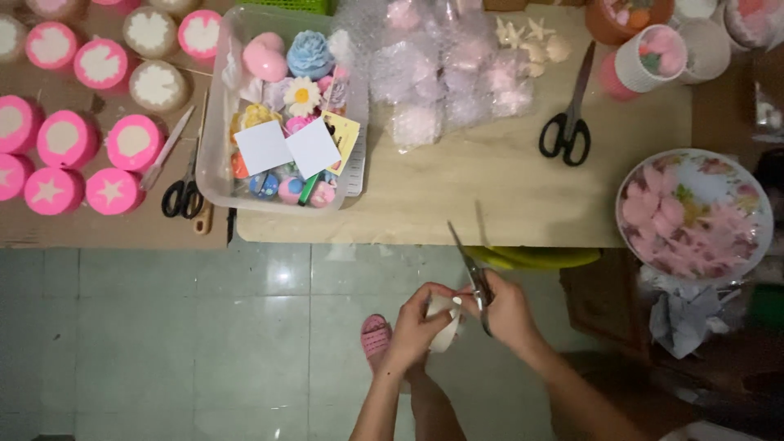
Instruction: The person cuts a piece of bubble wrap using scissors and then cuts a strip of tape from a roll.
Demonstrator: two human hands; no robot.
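The left hand (pixel 418 320) curls its fingers around a small white object (pixel 442 325), held above the tiled floor (pixel 204 343). The right hand (pixel 506 314) grips scissors (pixel 472 268) touching it, below the wooden table (pixel 490 196).

Bin (pixel 214 122) on table, scissors (pixel 566 122) right of it

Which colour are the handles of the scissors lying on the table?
Black, on the scissors lying on the table; head view.

Bare wooden tabletop (pixel 490 196) lies open between plastic bin (pixel 214 139) and black scissors (pixel 566 131).
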